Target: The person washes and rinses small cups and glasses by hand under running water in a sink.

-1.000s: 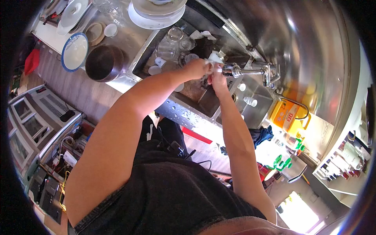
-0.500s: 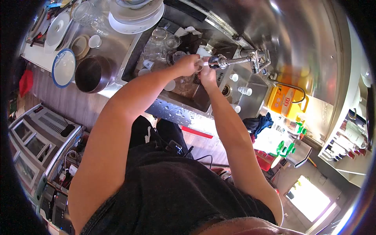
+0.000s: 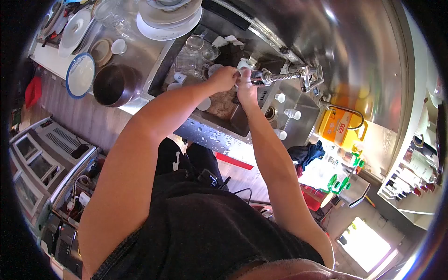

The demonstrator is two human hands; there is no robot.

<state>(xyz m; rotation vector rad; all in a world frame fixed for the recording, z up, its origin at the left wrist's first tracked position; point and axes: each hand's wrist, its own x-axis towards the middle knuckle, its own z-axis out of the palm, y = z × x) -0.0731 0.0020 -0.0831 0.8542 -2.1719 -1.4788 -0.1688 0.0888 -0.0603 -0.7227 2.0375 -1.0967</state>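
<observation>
My left hand and my right hand meet under the head of the metal faucet, above the sink divider. Both have their fingers closed around something small and pale that the fingers and water mostly hide. Just beyond my fingers is a white object. Glass cups and a small white cup lie in the left basin. Small white cups also stand in the right basin, around the drain.
Stacked plates, a dark pot and a blue-rimmed bowl stand on the left counter. A yellow jug and dark cloth are right of the sink.
The view has shifted, so the sink sits further left than a second ago. My hands remain together under the faucet, with only small finger movements.
</observation>
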